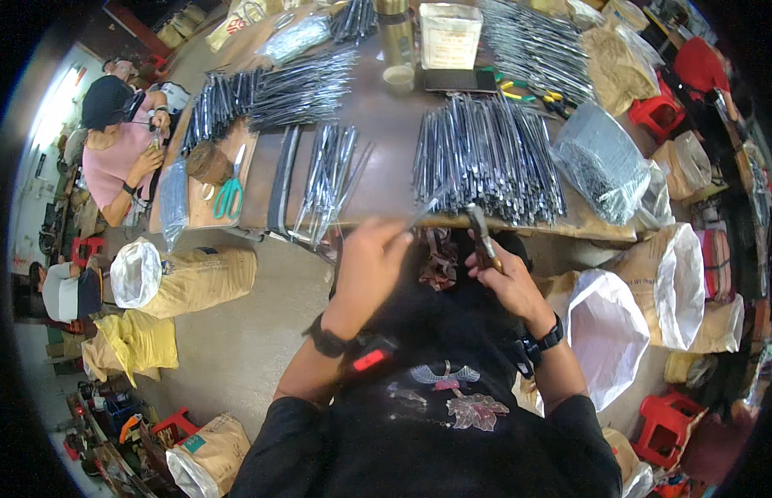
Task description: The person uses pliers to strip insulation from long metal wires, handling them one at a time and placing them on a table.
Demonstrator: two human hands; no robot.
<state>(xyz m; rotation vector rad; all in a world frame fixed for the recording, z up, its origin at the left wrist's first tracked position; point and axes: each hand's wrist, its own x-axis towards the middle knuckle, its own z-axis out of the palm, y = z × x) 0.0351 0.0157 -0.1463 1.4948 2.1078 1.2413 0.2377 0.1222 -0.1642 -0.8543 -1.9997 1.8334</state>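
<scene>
Over the table's front edge, my left hand (373, 259) pinches a thin metal strip (429, 207) that slants up to the right. My right hand (516, 282) is closed around a brown-handled metal tool (484, 241), its metal end pointing at the table; its exact kind is hard to make out. Just beyond that tool lies a thick pile of thin metal rods (486, 158). A smaller bunch of rods (326, 174) lies to the left, past my left hand. Beneath my hands, a reddish-brown crumpled thing (438, 264) shows against my dark clothing.
Teal-handled scissors (228, 197) lie at the table's left. A thermos (394, 33), white tub (450, 37) and yellow-handled pliers (512, 90) stand or lie farther back. A plastic bag (606, 162) rests at right. Open sacks (606, 332) flank me. One person (120, 158) works at far left.
</scene>
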